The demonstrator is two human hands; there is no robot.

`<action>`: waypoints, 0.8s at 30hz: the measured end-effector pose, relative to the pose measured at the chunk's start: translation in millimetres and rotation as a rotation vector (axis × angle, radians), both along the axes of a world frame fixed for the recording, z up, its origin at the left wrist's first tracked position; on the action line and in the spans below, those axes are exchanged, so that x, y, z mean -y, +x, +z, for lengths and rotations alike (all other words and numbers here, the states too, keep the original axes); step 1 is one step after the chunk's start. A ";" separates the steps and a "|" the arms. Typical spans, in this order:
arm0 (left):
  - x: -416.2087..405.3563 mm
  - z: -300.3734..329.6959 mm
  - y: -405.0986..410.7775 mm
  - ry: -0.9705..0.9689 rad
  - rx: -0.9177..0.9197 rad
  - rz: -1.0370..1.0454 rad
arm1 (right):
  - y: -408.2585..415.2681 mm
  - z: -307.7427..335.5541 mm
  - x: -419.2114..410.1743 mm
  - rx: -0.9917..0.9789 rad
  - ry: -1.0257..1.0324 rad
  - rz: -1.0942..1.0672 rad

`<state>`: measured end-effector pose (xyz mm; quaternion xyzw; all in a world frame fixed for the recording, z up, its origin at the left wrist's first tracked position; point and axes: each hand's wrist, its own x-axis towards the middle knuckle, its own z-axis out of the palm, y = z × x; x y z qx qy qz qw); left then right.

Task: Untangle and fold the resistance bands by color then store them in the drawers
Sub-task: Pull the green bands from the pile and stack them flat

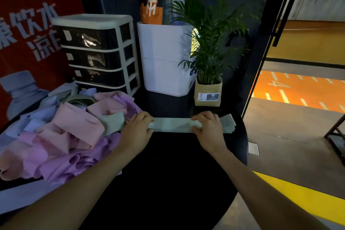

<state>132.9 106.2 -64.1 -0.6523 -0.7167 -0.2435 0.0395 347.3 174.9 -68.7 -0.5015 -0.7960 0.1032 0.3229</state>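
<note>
Presently gripping green resistance band (172,125) with left hand (137,129) and right hand (208,129), flattened for folding; drawers (97,52) shut, eleven o'clock.

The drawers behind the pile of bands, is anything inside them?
The drawer unit has dark, glossy fronts, all closed. Only glare and small labels show; the contents cannot be seen. Its bottom is partly hidden by the band pile.

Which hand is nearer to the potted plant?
Right. The right hand holds the folded green band just in front of the potted plant; the left hand grips the band's other end, further left by the band pile.
</note>
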 end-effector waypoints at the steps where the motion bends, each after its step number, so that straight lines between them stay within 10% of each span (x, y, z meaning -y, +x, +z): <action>1: 0.1 -1.8 -1.1 -0.009 -0.009 0.004 | -3.2 -4.1 2.8 0.007 -0.005 0.004; 24: 23.2 25.1 -21.0 0.023 0.019 -0.107 | -55.2 7.0 21.0 -0.020 -0.028 0.103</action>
